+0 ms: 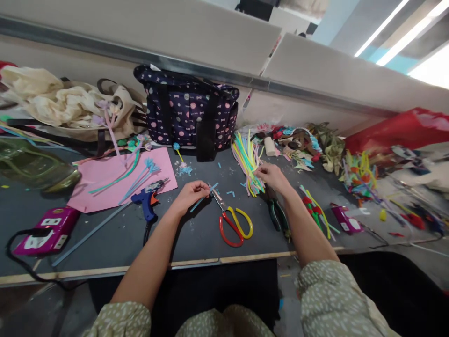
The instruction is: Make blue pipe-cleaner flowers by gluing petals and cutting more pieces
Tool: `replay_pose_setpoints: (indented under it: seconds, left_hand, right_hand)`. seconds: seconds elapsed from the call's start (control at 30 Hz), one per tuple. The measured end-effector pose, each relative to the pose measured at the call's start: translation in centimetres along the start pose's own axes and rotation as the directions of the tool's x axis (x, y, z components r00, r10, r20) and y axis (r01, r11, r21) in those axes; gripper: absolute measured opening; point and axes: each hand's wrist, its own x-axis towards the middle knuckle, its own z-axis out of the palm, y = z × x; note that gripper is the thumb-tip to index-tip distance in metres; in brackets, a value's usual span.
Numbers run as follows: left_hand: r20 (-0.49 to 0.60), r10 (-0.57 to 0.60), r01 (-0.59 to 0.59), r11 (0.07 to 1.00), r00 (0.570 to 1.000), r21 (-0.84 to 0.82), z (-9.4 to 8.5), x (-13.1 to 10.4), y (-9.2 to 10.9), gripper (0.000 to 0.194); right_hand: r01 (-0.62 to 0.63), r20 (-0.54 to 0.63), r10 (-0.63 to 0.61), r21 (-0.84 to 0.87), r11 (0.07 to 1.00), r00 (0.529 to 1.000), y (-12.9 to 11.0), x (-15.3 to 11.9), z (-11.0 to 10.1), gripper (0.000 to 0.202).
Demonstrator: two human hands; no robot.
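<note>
My left hand [192, 195] is pinched closed on a short blue pipe cleaner [198, 203], just left of the scissors' tips. The scissors [224, 208], with one red and one yellow handle, lie with their blades pointing away from me. At the bundle of pastel pipe cleaners [248, 159], my right hand [272, 177] has its fingers closed at the bundle's right edge; what exactly they pinch is hard to make out. Dark-handled pliers [277, 216] rest under my right wrist. Small blue cut pieces [230, 193] are scattered between my hands.
To the left are a blue glue gun [146, 206], a pink sheet [101, 180] with pipe-cleaner stems and a purple power box [52, 229]. A dark patterned bag [191, 112] stands behind. Rightward lie red-and-green pipe-cleaner pieces [314, 210] and another power box [347, 219].
</note>
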Motion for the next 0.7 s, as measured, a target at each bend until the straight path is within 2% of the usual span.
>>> replay_pose_setpoints:
  seconds: [0.07,0.17,0.3,0.37,0.53,0.63,0.7]
  left_hand:
    - [0.005,0.005,-0.005,1.000,1.000,-0.001,0.0,0.0,-0.1,0.017]
    - [0.002,0.007,-0.007,1.000,1.000,-0.001,-0.1,0.0,-0.2,0.019]
    - [-0.003,-0.001,0.001,1.000,1.000,-0.003,0.0,0.0,-0.2,0.017]
    - [-0.007,-0.006,0.006,1.000,1.000,-0.004,0.0,0.0,-0.2,0.016]
    - [-0.016,0.000,0.000,1.000,1.000,-0.003,0.1,-0.1,0.0,0.016]
    - [-0.015,0.000,0.000,1.000,1.000,-0.004,0.0,0.0,-0.1,0.017]
    - [-0.015,0.003,-0.003,1.000,1.000,-0.003,0.0,0.0,-0.1,0.018]
  right_hand:
    - [0.137,0.052,-0.141,0.065,0.988,0.989,-1.2,-0.5,0.6,0.029]
    - [0.219,0.108,-0.222,0.035,0.975,0.969,-2.3,-0.9,1.5,0.028]
    - [0.251,0.210,-0.203,-0.238,0.938,0.956,-2.6,-1.1,2.1,0.030]
    - [0.236,0.228,-0.167,-0.322,0.917,0.959,-2.6,-1.3,2.1,0.029]
    - [0.222,0.222,-0.154,-0.329,0.918,0.963,-2.9,-1.7,2.5,0.029]
    - [0.269,0.243,-0.203,-0.276,0.923,0.948,-3.2,-1.7,2.8,0.028]
    - [0.263,0.216,-0.217,-0.218,0.940,0.952,-3.1,-1.5,2.9,0.028]
